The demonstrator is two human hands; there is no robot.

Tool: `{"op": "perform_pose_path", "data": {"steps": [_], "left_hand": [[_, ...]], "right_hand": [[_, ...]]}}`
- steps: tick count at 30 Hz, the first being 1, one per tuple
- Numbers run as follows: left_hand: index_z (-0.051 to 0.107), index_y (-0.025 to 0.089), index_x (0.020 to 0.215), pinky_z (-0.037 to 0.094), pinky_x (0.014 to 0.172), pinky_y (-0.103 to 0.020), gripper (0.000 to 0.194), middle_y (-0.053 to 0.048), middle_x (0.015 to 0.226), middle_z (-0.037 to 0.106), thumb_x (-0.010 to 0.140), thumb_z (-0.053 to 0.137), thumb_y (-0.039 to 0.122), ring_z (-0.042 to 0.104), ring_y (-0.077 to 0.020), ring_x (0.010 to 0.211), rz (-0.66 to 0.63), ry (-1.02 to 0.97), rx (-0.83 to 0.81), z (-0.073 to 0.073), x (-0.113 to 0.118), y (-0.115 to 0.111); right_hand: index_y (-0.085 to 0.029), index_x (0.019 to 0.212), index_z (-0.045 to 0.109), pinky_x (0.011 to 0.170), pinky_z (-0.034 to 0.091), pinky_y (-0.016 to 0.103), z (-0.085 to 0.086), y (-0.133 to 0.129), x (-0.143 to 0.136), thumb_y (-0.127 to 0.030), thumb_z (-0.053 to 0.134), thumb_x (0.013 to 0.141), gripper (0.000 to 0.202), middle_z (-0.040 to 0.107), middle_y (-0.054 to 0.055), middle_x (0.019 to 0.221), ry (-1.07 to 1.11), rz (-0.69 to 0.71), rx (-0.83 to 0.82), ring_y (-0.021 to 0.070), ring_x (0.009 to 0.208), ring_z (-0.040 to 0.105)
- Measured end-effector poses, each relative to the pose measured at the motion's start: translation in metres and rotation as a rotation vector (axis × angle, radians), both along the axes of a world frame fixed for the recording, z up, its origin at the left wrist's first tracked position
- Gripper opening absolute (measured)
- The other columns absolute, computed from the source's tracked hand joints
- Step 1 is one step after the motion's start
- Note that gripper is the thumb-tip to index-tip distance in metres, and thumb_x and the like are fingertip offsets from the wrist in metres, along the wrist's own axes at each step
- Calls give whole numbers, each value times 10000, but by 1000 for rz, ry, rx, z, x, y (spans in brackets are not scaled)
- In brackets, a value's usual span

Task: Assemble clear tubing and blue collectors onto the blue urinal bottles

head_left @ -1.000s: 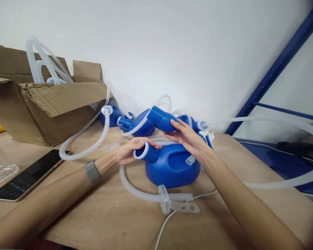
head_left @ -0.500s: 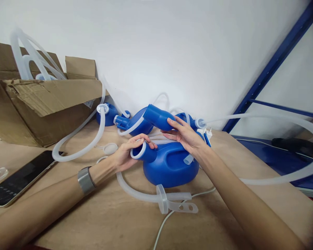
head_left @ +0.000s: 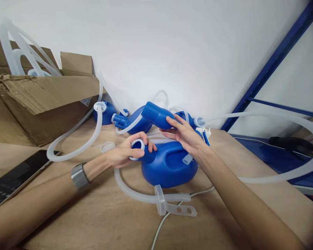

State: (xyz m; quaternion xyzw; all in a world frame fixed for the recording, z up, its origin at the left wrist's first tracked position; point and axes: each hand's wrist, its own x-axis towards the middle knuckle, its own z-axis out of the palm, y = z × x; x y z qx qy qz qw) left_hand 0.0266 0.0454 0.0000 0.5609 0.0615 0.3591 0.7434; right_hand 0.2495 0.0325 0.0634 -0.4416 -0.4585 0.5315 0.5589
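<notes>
A blue plastic bottle [head_left: 169,170] lies on its side on the wooden table, its white-rimmed mouth facing left. My left hand [head_left: 129,151] is wrapped round the bottle's neck, the thumb across the rim. Above the bottle, my right hand [head_left: 184,133] holds a blue curved tube piece [head_left: 158,115] by its right end; the other end points up and left. In front of the bottle lies a clear hose [head_left: 135,195] with a translucent cap and strap [head_left: 160,201].
At the left are a cardboard box [head_left: 49,93] with hoses and a phone [head_left: 18,177]. More blue bottles [head_left: 137,121] stand by the wall. A large hose loop [head_left: 302,121] hangs at the right, before a blue metal frame [head_left: 273,62]. A thin white cable crosses the table.
My left thumb has moved down across the rim of the bottle's mouth, and the fingers have closed round the neck. The view has shifted slightly to the right.
</notes>
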Motion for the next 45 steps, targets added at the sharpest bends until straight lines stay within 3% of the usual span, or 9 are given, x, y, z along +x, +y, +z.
{"op": "perform_pose_path", "data": {"steps": [7, 11, 14, 20, 25, 32, 38, 42, 45], "left_hand": [[673, 179, 930, 476, 1026, -380, 422, -63, 959, 737, 681, 953, 375, 658, -248, 1145, -7, 4, -28, 0, 0, 0], [741, 182, 1128, 468, 1102, -372, 482, -133, 1360, 676, 792, 839, 514, 547, -294, 1382, -93, -9, -88, -3, -9, 5], [717, 168, 1269, 454, 1146, -361, 477, -137, 1488, 591, 874, 767, 431, 486, -294, 1455, -137, -12, -114, -10, -18, 11], [708, 171, 1298, 494, 1107, -330, 425, -128, 1434, 637, 919, 736, 361, 599, -248, 1342, -143, 3, -207, -20, -25, 12], [788, 158, 1113, 531, 1027, -286, 289, -114, 1254, 735, 865, 799, 307, 677, -220, 1189, 22, -31, -244, -15, -19, 4], [805, 180, 1079, 569, 940, -266, 333, -108, 1226, 747, 823, 826, 391, 697, -212, 1119, 81, 19, -228, -11, -15, -1], [798, 182, 1066, 571, 915, -295, 389, -120, 1175, 757, 854, 752, 505, 698, -240, 1093, 208, 289, 69, 11, -26, 5], [767, 170, 1059, 569, 783, -303, 482, -118, 1025, 758, 967, 502, 562, 697, -221, 883, 432, 873, 588, 26, -60, 19], [700, 163, 1258, 533, 1006, -388, 425, -158, 1283, 690, 931, 524, 371, 661, -286, 1135, 563, 1323, 960, 23, -83, 26]], "right_hand": [[-252, 1223, 633, 938, 635, 348, 0, 1, -1, -305, 805, 856, 408, 724, 50, 1196, -5, 9, -3, 200, 1036, 741], [-256, 1193, 647, 946, 636, 362, -1, 2, 2, -292, 804, 862, 369, 720, 33, 1164, 30, 21, 3, 183, 1000, 738], [-257, 1198, 644, 963, 628, 363, -2, 2, 3, -317, 809, 863, 378, 721, 36, 1152, 30, 38, 13, 187, 1015, 733], [-271, 1225, 633, 935, 644, 356, -3, 3, 2, -322, 814, 857, 413, 711, 37, 1218, 17, 21, 15, 199, 1046, 735], [-275, 1263, 623, 911, 655, 356, -3, 3, 2, -334, 821, 851, 462, 715, 41, 1217, 3, 10, 11, 207, 1041, 740], [-275, 1310, 591, 906, 657, 339, -2, 1, 1, -319, 836, 833, 538, 719, 37, 1226, 13, -3, 1, 198, 1046, 744], [-261, 1299, 592, 921, 653, 356, -1, 1, 2, -311, 820, 850, 506, 733, 42, 1188, 17, -14, -14, 203, 1027, 750], [-262, 1354, 577, 907, 657, 351, 0, 0, 2, -304, 822, 851, 561, 734, 47, 1193, 9, -6, -22, 205, 1037, 747], [-239, 1324, 608, 911, 656, 362, 0, -1, 1, -282, 802, 867, 498, 734, 53, 1199, 6, 0, -13, 200, 1018, 749]]}}
